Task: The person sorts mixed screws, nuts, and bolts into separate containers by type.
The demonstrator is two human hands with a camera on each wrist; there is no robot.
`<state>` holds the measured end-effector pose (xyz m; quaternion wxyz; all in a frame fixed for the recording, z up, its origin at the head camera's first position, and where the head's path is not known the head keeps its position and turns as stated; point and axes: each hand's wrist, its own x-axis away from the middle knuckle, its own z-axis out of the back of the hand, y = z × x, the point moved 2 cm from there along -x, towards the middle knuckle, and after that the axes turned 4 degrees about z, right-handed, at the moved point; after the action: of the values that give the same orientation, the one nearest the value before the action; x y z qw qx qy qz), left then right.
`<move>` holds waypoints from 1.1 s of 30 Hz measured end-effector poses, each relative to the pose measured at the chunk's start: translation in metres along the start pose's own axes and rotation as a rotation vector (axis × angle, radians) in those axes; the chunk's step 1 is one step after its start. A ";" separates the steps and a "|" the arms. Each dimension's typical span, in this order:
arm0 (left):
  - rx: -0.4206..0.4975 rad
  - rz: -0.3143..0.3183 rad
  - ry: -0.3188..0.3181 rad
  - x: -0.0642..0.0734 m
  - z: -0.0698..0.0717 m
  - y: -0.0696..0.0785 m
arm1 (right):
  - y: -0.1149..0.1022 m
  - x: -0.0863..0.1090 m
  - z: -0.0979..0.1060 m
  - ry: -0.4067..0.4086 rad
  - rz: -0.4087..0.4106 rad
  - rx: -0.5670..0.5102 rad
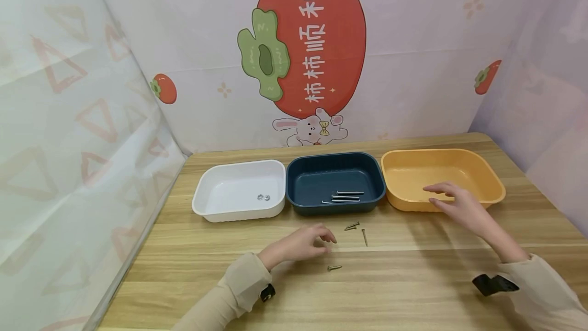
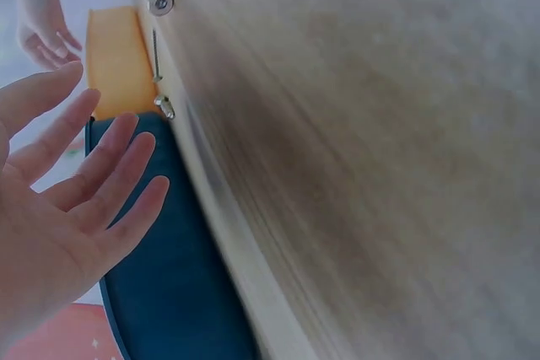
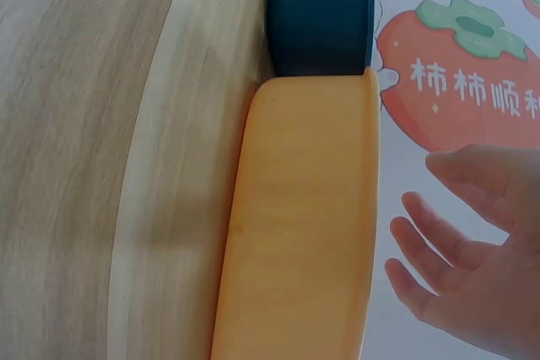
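My left hand [image 1: 300, 243] is over the table with relaxed fingers and holds nothing. Just to its right, a short screw [image 1: 334, 268] lies on the wood. A longer screw [image 1: 364, 237] and a pair of screws [image 1: 351, 226] lie in front of the dark blue tray [image 1: 298, 209]. Over the front edge of the yellow tray [image 1: 399, 201] hovers my right hand [image 1: 464, 209], its fingers loosely bent. In the right wrist view nothing is between the fingers of the right hand [image 3: 472, 267].
At the left of the row stands a white tray [image 1: 220, 188] with two small metal nuts [image 1: 263, 197]. Several long silver bolts [image 1: 345, 197] lie in the blue tray. The three trays stand side by side toward the back of the wooden table [image 1: 206, 269], before a printed cloth [image 1: 404, 96].
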<state>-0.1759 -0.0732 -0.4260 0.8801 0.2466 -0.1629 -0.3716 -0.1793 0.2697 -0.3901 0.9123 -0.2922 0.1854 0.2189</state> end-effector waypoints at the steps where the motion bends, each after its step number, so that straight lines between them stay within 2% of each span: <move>1: -0.008 -0.002 -0.005 0.000 -0.001 0.000 | 0.001 0.001 0.001 0.003 -0.005 0.009; 8: -0.044 -0.027 -0.035 -0.001 -0.007 0.004 | 0.010 0.009 0.006 0.023 -0.013 0.020; 18: -0.043 -0.033 -0.085 -0.002 -0.016 0.004 | 0.018 0.016 0.010 0.055 -0.017 0.003; 28: -0.053 -0.052 -0.131 -0.004 -0.022 0.002 | 0.023 0.018 0.011 0.068 0.020 0.017; 33: -0.073 -0.071 -0.129 -0.005 -0.023 0.002 | 0.025 0.019 0.011 0.059 0.028 0.027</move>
<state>-0.1678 -0.0610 -0.4440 0.8624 0.1955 -0.1967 -0.4235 -0.1735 0.3000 -0.4021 0.9072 -0.2836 0.2194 0.2201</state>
